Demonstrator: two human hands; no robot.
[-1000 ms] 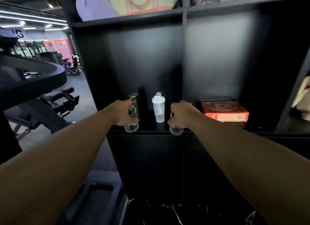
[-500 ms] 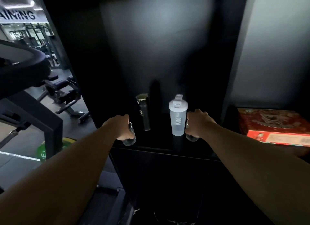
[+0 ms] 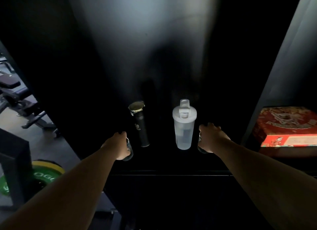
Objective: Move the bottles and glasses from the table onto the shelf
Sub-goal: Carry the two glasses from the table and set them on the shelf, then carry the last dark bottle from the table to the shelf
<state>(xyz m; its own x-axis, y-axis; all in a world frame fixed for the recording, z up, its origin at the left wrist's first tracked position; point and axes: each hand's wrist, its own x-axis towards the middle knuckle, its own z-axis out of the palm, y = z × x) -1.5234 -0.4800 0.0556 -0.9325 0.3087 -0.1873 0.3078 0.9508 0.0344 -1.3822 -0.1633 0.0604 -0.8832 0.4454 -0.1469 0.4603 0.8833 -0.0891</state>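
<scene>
Both my arms reach into a dark black shelf (image 3: 164, 172) compartment. My left hand (image 3: 117, 147) is shut on a clear glass (image 3: 129, 151), held just left of a slim black bottle (image 3: 139, 125) with a gold cap. My right hand (image 3: 209, 138) is shut on a second clear glass (image 3: 200, 144), mostly hidden behind my fingers, right beside a translucent white shaker bottle (image 3: 184, 127). Both bottles stand upright on the shelf board. Whether the glasses rest on the board I cannot tell.
A red box (image 3: 288, 127) lies in the neighbouring compartment at the right, behind a black divider (image 3: 274, 85). At the left, outside the shelf, are a weight bench (image 3: 20, 106) and a green and yellow weight plate (image 3: 41, 175) on the floor.
The camera has come closer and tilted down. Both hands have carried their glasses deeper into the compartment, level with the two bottles.
</scene>
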